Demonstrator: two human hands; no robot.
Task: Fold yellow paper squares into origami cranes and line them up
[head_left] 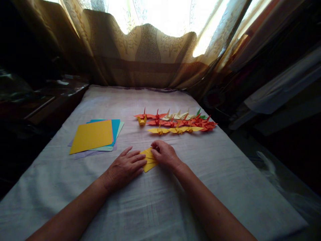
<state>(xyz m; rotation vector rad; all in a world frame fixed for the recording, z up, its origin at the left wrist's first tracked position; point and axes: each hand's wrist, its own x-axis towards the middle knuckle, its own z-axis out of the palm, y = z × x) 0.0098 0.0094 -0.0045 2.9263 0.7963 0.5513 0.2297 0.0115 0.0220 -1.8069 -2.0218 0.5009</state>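
Note:
A folded piece of yellow origami paper point(149, 161) lies on the cloth between my hands, its creased layers showing. My left hand point(126, 166) rests flat with fingers stretched out, their tips on the paper's left edge. At the upper right corner of the paper, my right hand point(165, 154) has its thumb and fingers curled in a pinch on it. The right fingertips partly cover that corner. Beyond the hands stand rows of folded paper cranes: yellow cranes point(179, 130) nearest, red cranes point(172, 123) behind, and cream cranes point(178, 115) at the back.
A stack of square paper sheets point(91, 136) lies at the left, yellow on top, with blue, pale green and lilac below. A small yellow folded piece point(142, 121) sits beside the cranes. White cloth point(100, 100) covers the table. A curtain point(147, 50) hangs beyond the far edge.

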